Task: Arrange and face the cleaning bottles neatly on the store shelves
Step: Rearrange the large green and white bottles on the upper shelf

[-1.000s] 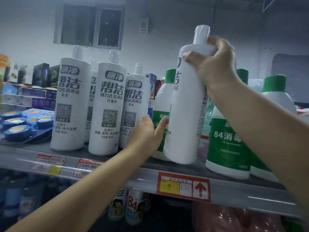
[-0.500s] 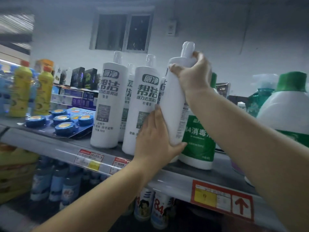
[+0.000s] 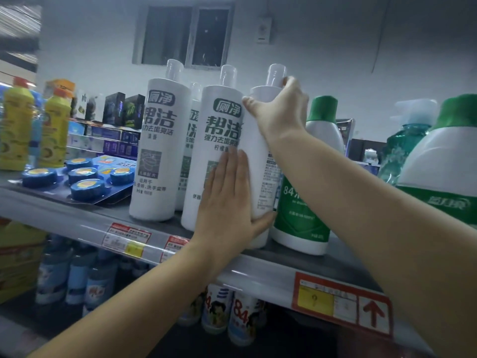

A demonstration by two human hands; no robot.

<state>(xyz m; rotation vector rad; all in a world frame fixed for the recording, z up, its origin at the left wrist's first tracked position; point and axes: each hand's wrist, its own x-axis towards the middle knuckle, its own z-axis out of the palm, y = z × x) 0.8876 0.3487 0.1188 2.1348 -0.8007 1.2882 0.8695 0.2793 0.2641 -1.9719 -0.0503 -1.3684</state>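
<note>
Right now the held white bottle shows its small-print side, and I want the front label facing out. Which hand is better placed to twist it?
The right hand: it grips the white bottle round its shoulder. The left hand lies flat against its lower body, better for steadying.

You see white bottles with dark lettering; green-capped jugs, green labels; yellow bottles; blue discs.

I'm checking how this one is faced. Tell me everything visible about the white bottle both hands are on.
The tall white plastic cylinder bottle with a translucent cap stands about upright on the grey shelf, fine-print back label outward. The right hand grips its shoulder; the left hand presses flat on its lower front. It touches a matching bottle.
</note>
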